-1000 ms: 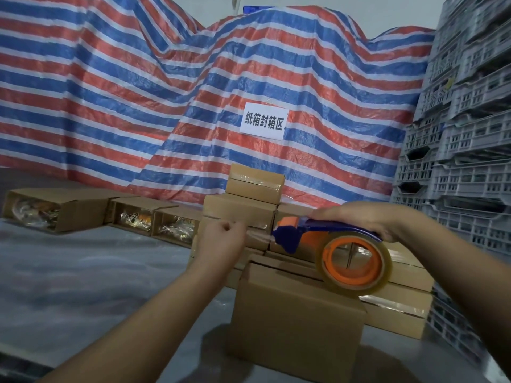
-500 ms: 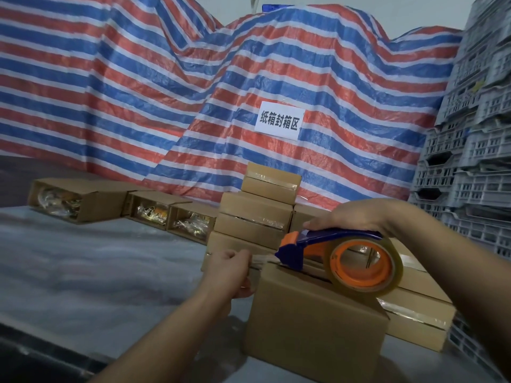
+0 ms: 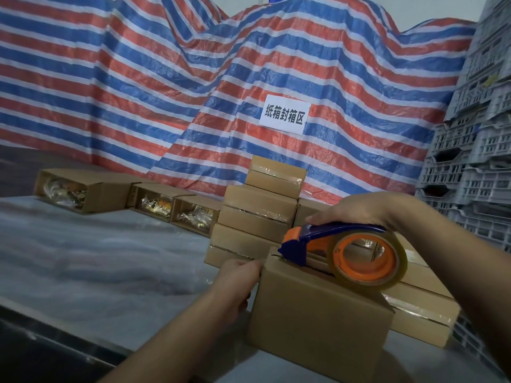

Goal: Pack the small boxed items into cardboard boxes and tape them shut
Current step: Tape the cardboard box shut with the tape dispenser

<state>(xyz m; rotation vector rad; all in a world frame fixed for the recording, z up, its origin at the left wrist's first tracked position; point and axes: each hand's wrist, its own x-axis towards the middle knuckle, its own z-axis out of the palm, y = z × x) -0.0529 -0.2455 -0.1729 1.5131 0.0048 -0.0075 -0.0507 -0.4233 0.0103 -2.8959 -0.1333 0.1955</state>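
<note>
A closed cardboard box (image 3: 315,319) stands on the table in front of me. My right hand (image 3: 356,211) grips a blue and orange tape dispenser (image 3: 345,250) with a clear tape roll, its blue nose resting on the box's top seam at the left edge. My left hand (image 3: 237,275) presses against the box's upper left side, where the tape end comes down. Behind it stands a stack of taped cardboard boxes (image 3: 260,214). Three open boxes (image 3: 154,200) lie on their sides at the back left, with bagged items showing inside.
The grey table (image 3: 96,258) spreads out to the left, its dark front edge at the lower left. A red, white and blue striped tarp (image 3: 166,92) with a white sign (image 3: 284,117) hangs behind. Grey plastic crates (image 3: 475,161) are stacked on the right.
The dispenser has come down from above the box onto its top seam. My left hand has dropped from mid-air to the box's left side, pulling the tape end down with it.
</note>
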